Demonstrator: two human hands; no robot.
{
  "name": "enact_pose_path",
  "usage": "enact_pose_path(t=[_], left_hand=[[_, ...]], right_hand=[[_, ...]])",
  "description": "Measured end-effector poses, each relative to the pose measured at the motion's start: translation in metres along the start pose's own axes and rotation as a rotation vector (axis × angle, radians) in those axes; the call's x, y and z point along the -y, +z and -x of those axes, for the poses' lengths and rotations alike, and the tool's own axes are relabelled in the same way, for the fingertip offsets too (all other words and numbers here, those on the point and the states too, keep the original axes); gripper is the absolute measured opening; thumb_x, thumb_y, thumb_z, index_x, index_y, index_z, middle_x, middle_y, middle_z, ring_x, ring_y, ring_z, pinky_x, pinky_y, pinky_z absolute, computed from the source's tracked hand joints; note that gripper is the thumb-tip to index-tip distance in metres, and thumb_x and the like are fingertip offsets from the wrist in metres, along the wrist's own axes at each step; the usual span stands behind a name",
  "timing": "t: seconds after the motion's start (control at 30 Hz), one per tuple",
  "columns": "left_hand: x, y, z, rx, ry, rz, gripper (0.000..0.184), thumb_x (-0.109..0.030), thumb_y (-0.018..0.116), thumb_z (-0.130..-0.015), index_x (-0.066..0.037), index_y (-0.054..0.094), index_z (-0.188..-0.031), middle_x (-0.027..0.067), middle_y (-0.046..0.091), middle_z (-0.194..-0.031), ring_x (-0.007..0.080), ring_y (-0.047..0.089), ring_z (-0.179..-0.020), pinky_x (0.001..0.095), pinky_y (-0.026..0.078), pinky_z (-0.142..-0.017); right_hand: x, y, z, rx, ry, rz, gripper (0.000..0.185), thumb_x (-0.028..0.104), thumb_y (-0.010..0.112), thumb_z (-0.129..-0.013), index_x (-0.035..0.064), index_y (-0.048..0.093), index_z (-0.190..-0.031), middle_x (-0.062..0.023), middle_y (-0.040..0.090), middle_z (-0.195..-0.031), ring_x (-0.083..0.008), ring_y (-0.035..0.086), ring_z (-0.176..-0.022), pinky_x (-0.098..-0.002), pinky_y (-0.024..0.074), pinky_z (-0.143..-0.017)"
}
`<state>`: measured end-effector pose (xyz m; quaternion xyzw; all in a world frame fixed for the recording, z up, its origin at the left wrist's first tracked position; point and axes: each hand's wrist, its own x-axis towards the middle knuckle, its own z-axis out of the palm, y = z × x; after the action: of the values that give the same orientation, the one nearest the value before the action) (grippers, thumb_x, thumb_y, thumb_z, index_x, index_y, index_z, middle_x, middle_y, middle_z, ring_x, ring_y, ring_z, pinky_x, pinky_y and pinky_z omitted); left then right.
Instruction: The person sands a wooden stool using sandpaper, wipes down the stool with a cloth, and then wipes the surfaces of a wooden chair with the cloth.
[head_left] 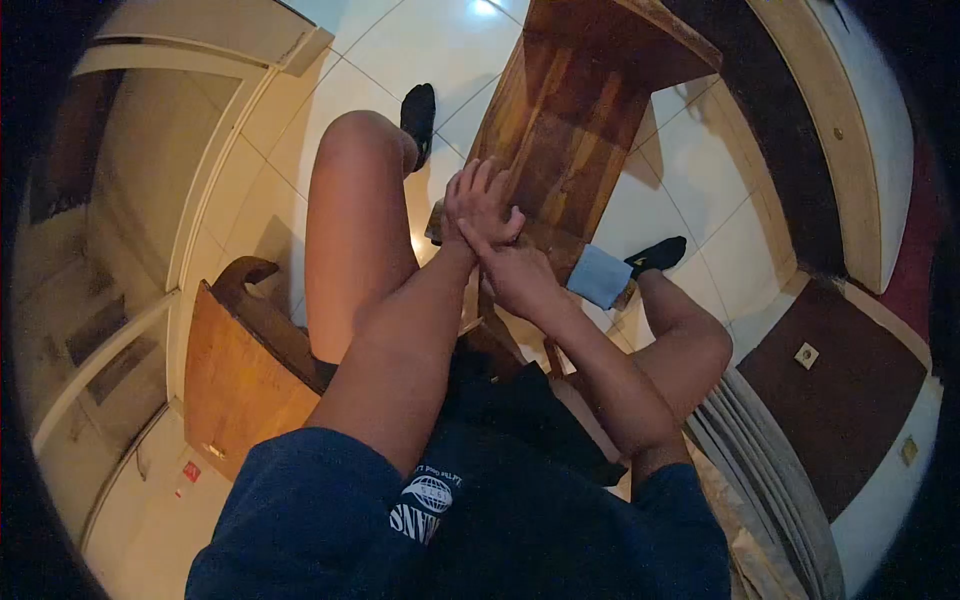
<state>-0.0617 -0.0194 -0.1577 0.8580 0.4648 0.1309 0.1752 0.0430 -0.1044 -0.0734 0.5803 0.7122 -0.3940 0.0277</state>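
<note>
Blue cloth (600, 276) is lying by the near right corner of the tabletop (565, 150), rightward of the nearer right hand (515, 277), whose closure I cannot tell; the left hand (484, 207) is holding its fingers apart.

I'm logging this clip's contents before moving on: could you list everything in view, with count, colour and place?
table: one, brown wood, upper middle
cloth: one, light blue, near right end of the table
wooden panel: one, orange-brown, lower left
floor: one, pale tiles, around the table
framed panels: several, pale frames, left edge
wall socket: one, pale, right
striped fabric: one, grey, lower right
shirt: one, dark blue, white print, bottom
socks: two, black, either side of the table
legs: two, bare, left and right
left hand: one, bare, centre
right hand: one, bare, against the left wrist
</note>
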Motion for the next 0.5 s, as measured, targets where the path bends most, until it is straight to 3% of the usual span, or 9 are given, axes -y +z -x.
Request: enact_pose_path(t=[0.2, 0.3, 0.43, 0.5], left_hand=[[-0.003, -0.008, -0.003, -0.032, 0.021, -0.002, 0.081, -0.047, 0.068, -0.073, -0.015, 0.052, -0.146, 0.0176, 0.039, -0.156, 0.0381, 0.038, -0.142, 0.0535, 0.030, -0.116], [-0.004, -0.010, -0.003, 0.018, -0.003, 0.000, 0.086, -0.047, 0.068, -0.076, -0.016, 0.044, -0.152, 0.0173, 0.032, -0.161, 0.0386, 0.033, -0.146, 0.0529, 0.027, -0.118], [-0.004, -0.007, -0.003, 0.055, -0.024, -0.042, 0.085, -0.046, 0.068, -0.078, -0.015, 0.042, -0.153, 0.0171, 0.029, -0.162, 0.0382, 0.031, -0.148, 0.0526, 0.025, -0.119], [-0.004, -0.007, -0.003, 0.058, -0.024, -0.029, 0.084, -0.045, 0.068, -0.078, -0.015, 0.042, -0.153, 0.0170, 0.029, -0.162, 0.0381, 0.031, -0.148, 0.0525, 0.025, -0.119]], right_hand=[[-0.003, -0.005, -0.004, -0.014, 0.008, -0.038, 0.093, 0.018, 0.063, -0.088, 0.0187, 0.007, -0.161, -0.0274, 0.069, -0.096, -0.0459, 0.068, -0.079, -0.0565, 0.0543, -0.068], [-0.003, -0.019, 0.001, -0.033, 0.156, -0.059, 0.098, 0.021, 0.065, -0.088, 0.0099, 0.001, -0.160, -0.0292, 0.068, -0.095, -0.0457, 0.068, -0.079, -0.0558, 0.0546, -0.069], [-0.012, -0.013, 0.009, -0.130, 0.165, -0.028, 0.104, 0.024, 0.068, -0.088, 0.0021, -0.005, -0.159, -0.0292, 0.069, -0.095, -0.0448, 0.069, -0.079, -0.0541, 0.0550, -0.070], [-0.009, -0.014, 0.016, -0.072, 0.173, 0.030, 0.105, 0.026, 0.068, -0.087, 0.0013, -0.005, -0.158, -0.0285, 0.070, -0.094, -0.0440, 0.069, -0.079, -0.0534, 0.0551, -0.070]])
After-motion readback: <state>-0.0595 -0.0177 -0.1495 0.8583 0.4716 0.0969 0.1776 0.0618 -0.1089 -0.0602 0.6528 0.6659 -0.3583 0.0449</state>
